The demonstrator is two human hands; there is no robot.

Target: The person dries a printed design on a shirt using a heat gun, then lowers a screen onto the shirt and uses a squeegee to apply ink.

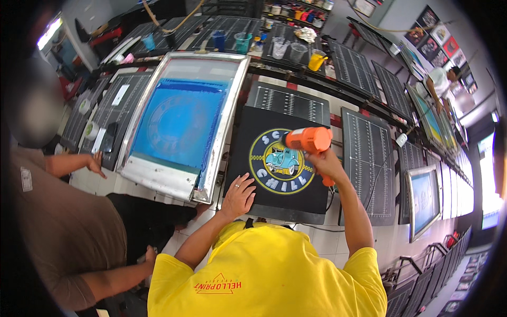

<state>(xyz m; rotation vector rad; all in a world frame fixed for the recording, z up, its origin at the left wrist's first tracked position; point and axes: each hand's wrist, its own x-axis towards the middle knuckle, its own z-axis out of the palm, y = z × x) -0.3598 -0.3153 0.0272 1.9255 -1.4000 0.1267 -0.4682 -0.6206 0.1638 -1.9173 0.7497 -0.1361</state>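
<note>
A black fabric piece (240,142) lies flat over a dark board, bearing a round yellow, white and teal printed emblem (282,162) with a car in its middle. My right hand (326,162) grips an orange heat gun (311,139) by its handle. The dark nozzle points left over the emblem's upper right part. My left hand (240,196) rests on the fabric at the emblem's lower left, fingers stretched out and holding nothing. Some of the print is hidden behind the heat gun.
To the left, a metal-framed printing screen (241,87) with blue mesh stands tilted. A co-worker in a brown shirt (68,211) is beside it. Plastic cups, including a yellow cup (317,61), line the far rack. A cord (317,229) trails at right; another person (438,84) works far right.
</note>
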